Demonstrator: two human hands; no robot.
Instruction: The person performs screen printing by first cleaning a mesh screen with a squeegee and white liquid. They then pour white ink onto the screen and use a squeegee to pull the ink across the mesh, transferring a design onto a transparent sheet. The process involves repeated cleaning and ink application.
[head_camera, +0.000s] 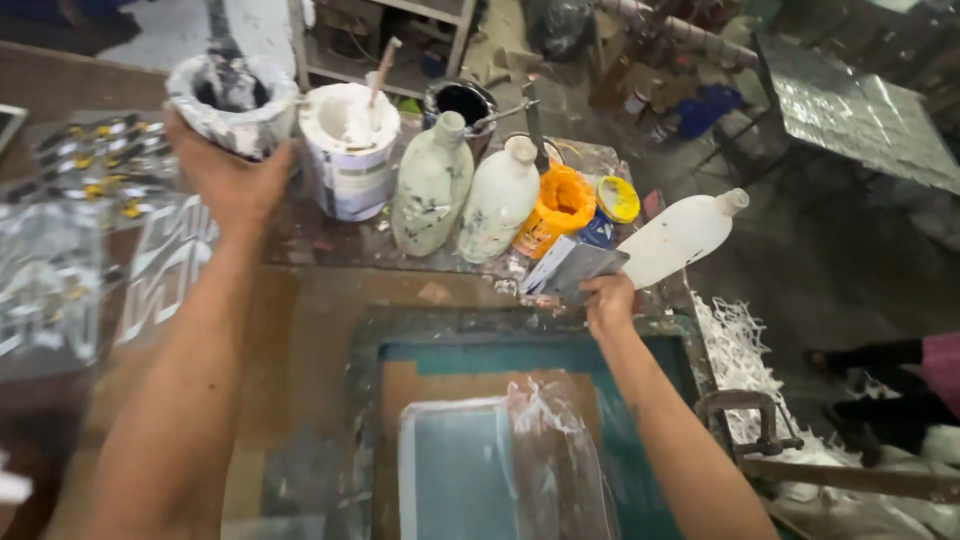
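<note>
Head view, looking down on a stained work table (300, 300). Far left edge: printed clear sheets (60, 260) lie flat, silver lettering with small yellow marks. Left hand (228, 180) is raised over the table's back left part, fingers wrapped around a paint-crusted container (232, 100) with dark ink inside; the container is clear of the surface. Just beside it, toward the back edge, stands a white paint tub (350, 150), a stick (382, 68) standing in it. Next along the back edge: a dark-rimmed can (462, 100), then two smeared white plastic bottles (432, 185) (500, 198), upright and touching. An orange jar (556, 208), open, sits beside them, with a yellow lid (618, 198) just behind. Right hand (608, 302) is closed on a flat scraper blade (572, 270), at the far edge of the teal screen-printing frame (520, 350). A third white bottle (680, 238) lies tilted near the table's back right corner. Shredded white paper (740, 370) lies off the right edge, beside a metal clamp (750, 415).
</note>
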